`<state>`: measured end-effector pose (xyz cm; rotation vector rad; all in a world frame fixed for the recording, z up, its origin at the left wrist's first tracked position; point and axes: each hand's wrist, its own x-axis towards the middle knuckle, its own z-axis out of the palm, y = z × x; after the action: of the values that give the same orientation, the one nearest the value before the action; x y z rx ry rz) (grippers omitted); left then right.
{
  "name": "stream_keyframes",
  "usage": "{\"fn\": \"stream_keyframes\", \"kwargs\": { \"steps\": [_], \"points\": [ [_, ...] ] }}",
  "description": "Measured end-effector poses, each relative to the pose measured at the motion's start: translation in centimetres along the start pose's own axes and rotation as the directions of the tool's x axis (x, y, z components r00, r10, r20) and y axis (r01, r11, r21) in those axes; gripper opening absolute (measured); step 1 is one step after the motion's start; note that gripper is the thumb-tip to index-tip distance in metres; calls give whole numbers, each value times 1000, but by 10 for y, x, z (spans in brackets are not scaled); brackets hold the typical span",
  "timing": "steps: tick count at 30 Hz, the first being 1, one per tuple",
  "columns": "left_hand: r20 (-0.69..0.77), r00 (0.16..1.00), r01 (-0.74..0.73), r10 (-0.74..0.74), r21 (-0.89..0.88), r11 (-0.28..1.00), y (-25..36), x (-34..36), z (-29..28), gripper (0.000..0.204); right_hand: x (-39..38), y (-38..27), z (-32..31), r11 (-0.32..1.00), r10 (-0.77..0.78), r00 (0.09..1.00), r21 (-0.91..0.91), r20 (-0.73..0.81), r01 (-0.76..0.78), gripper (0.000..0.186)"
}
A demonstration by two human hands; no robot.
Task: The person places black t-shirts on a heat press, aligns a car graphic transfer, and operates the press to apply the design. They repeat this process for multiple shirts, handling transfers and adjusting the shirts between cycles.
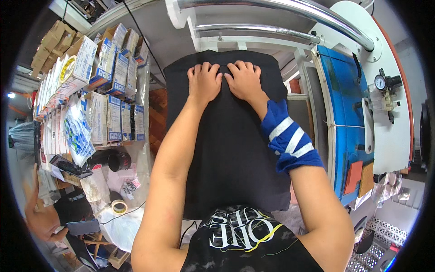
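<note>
A black cloth, seemingly a garment, lies spread over a board in front of me and covers most of it. Near its far edge my left hand rests palm down, fingers apart and slightly bent on the fabric. Beside it, a small gap away, my right hand lies the same way, its thumb pointing toward the left hand. Neither hand visibly grips anything, though the undersides of the fingers are hidden. A blue cloth with white stripes is wrapped around my right forearm.
White machine with chrome bars stands beyond the cloth; its pressure gauge and a blue panel are at right. Stacked boxes fill the left shelf. Below are a tape roll and another person's bare arm.
</note>
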<state>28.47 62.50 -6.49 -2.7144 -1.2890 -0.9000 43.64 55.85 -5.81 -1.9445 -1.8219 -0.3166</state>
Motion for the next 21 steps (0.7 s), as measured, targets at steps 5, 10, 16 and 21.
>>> {"fn": "stream_keyframes", "kwargs": {
  "steps": [5, 10, 16, 21],
  "points": [
    [69, 970, 211, -233, 236, 949, -42, 20, -26, 32, 28, 48, -28, 986, 166, 982, -9, 85, -166, 31],
    [354, 523, 788, -775, 146, 598, -117, 36, -58, 45, 41, 123, -57, 545, 798, 496, -58, 341, -836, 38],
    [250, 626, 727, -738, 154, 669, -135, 33, -42, 38, 43, 160, -18, 536, 817, 511, -27, 268, -844, 39],
    [191, 651, 729, -735, 115, 675, -110, 32, -43, 28, 38, 132, -30, 690, 724, 683, -83, 92, -719, 35]
  ]
}}
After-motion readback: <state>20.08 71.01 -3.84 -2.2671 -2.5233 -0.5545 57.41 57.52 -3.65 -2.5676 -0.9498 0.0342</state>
